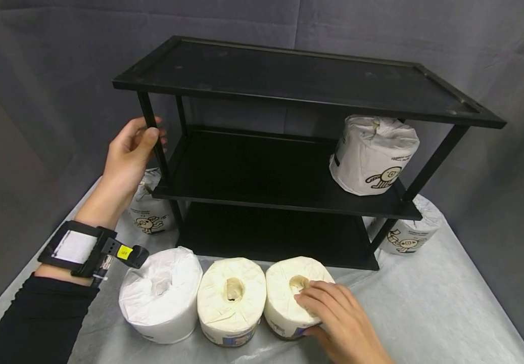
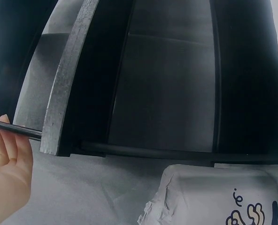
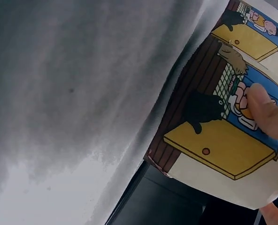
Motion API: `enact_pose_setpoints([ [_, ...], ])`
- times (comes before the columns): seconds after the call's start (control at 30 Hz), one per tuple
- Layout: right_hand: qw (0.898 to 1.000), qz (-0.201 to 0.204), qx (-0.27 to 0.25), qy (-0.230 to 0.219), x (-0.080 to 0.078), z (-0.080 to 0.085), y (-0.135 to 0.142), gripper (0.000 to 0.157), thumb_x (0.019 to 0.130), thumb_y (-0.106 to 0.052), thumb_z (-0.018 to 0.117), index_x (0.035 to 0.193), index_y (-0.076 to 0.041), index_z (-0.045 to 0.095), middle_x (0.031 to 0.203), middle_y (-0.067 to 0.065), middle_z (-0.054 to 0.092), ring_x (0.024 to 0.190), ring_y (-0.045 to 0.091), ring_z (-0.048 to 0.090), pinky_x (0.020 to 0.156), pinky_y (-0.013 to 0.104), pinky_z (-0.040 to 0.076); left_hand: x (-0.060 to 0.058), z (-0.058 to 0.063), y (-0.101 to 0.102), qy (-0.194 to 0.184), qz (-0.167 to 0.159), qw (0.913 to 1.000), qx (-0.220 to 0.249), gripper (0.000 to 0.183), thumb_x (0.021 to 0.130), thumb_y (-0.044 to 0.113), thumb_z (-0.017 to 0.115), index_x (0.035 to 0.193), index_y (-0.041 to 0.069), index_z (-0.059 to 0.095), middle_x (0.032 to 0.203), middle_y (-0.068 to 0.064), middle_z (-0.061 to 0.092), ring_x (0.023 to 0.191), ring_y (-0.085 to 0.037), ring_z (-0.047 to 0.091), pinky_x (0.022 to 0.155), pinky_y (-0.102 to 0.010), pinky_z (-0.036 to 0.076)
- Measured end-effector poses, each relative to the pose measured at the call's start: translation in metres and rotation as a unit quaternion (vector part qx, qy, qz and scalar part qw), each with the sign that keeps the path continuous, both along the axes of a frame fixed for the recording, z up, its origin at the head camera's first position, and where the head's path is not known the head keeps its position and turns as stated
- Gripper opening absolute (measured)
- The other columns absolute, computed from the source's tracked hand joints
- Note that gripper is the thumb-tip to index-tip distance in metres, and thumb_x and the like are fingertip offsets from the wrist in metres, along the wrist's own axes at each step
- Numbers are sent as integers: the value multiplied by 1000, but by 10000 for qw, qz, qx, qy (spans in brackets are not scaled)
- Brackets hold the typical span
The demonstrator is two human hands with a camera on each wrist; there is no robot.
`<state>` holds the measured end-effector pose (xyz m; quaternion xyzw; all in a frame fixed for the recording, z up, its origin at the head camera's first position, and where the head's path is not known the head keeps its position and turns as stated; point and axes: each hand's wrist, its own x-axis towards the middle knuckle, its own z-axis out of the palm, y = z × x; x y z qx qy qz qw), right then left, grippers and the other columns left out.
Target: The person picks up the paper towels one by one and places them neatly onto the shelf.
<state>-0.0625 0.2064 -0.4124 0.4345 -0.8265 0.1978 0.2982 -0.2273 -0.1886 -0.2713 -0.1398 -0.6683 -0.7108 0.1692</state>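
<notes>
A black shelf rack (image 1: 262, 76) stands in the middle, and my left hand (image 1: 132, 144) holds its front left post (image 1: 161, 162), fingers around the back of it and thumb in front. In the left wrist view those fingers (image 2: 10, 150) wrap the thin post. Along the rack's front edge, three wrapped toilet rolls stand upright in a row. My right hand (image 1: 341, 318) grips the rightmost roll (image 1: 284, 303), its fingers over the top near the core hole. The thumb (image 3: 268, 115) presses on the printed side, seen in the right wrist view.
Beside the held roll stand a cream roll (image 1: 232, 308) and a white roll (image 1: 166, 303). One more white roll (image 1: 375, 156) sits on the middle shelf's right end. Behind the rack's sides are a left roll (image 1: 152, 207) and a right roll (image 1: 414, 227), on a pale cloth (image 1: 448, 303).
</notes>
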Motion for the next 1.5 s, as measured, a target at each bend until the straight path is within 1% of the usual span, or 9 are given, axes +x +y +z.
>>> enact_pose_setpoints([
  [0.3,9998,47,-71,169,3,2,0,53,71,-20,72,121,-2,64,119,8,65,115,30,56,109,31,29,1,-1,0,-50,39,9998,-196,22,100,23,59,121,19,62,108,-2,60,106,-18,56,99,-32,43],
  [0.4,9995,26,-84,298,4,5,-1,36,91,-25,63,119,-2,65,118,8,66,113,30,57,109,31,28,1,-1,-1,-53,61,9998,-186,22,100,22,59,121,19,62,108,-1,60,106,-19,57,98,-30,43],
  [0.5,9995,22,-104,298,5,10,-2,39,106,-33,45,118,-2,65,117,8,66,112,30,57,110,31,28,0,-1,-1,-54,65,9998,-162,22,100,23,59,121,19,62,108,-1,60,105,-17,57,95,-26,44],
  [0.63,9987,130,-184,465,5,20,-2,39,107,-31,44,116,-1,66,115,9,67,109,30,58,108,31,30,0,-1,-1,-75,44,9999,-134,21,100,23,59,120,19,62,108,-2,60,104,-17,57,93,-23,45],
  [0.8,9968,147,-215,760,7,35,-4,39,108,-29,41,112,0,68,109,10,68,105,30,60,107,31,31,0,-1,0,-89,79,9997,-230,22,100,24,59,121,20,62,108,-1,60,105,-17,57,94,-26,44],
  [1.03,9976,49,-162,669,12,55,-3,41,107,-31,42,114,0,67,111,11,68,106,31,58,112,30,28,2,0,0,-107,129,9997,-187,25,100,25,59,123,17,62,107,0,61,104,-15,58,95,-28,44],
  [1.17,9968,30,-156,787,14,66,-2,40,107,-30,42,113,1,68,110,12,68,105,31,58,114,30,26,2,1,0,-107,118,9997,-186,25,100,24,59,124,16,62,108,0,61,106,-16,58,96,-28,44],
  [1.4,9926,211,-195,1179,14,92,-4,35,106,-26,46,107,1,68,103,12,69,100,31,60,110,29,30,3,1,1,-118,92,9998,-135,26,100,24,60,123,15,62,108,-1,61,105,-15,58,95,-24,45],
  [1.5,9869,332,-275,1555,11,104,-6,31,105,-22,49,104,1,68,99,13,70,96,31,61,109,30,33,3,1,0,-102,58,9999,-99,26,99,25,60,123,15,62,108,-1,61,106,-16,58,94,-23,46],
])
